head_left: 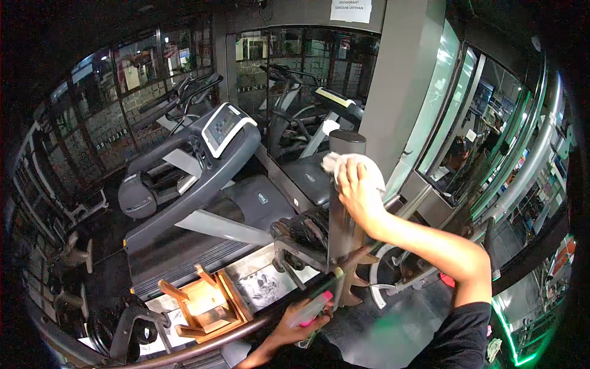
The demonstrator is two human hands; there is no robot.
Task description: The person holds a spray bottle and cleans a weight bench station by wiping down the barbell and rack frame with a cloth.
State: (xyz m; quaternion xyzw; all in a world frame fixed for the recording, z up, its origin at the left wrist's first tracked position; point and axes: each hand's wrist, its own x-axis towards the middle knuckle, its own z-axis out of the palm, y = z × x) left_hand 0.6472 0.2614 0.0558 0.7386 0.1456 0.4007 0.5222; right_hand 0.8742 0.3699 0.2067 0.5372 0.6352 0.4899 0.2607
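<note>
My right hand [357, 187] is closed over a white cloth [373, 173] and presses it against the side of a dark upright post [349, 138], just below its rounded top. The right arm is stretched forward. Lower down, my left hand [290, 329] is wrapped round a clear spray bottle [310, 312] with pink parts at its top. The bottle is tilted, and its lower part is partly hidden by the fingers. A long dark rail [246, 327] runs just beyond the left hand.
A treadmill [190, 203] with a lit-up console [226, 130] stands ahead on the left. Near the rail lies an upturned wooden stool [206, 304]. A mirror [307, 67] and a grey pillar [405, 67] stand behind. More gym equipment [528, 166] is on the right.
</note>
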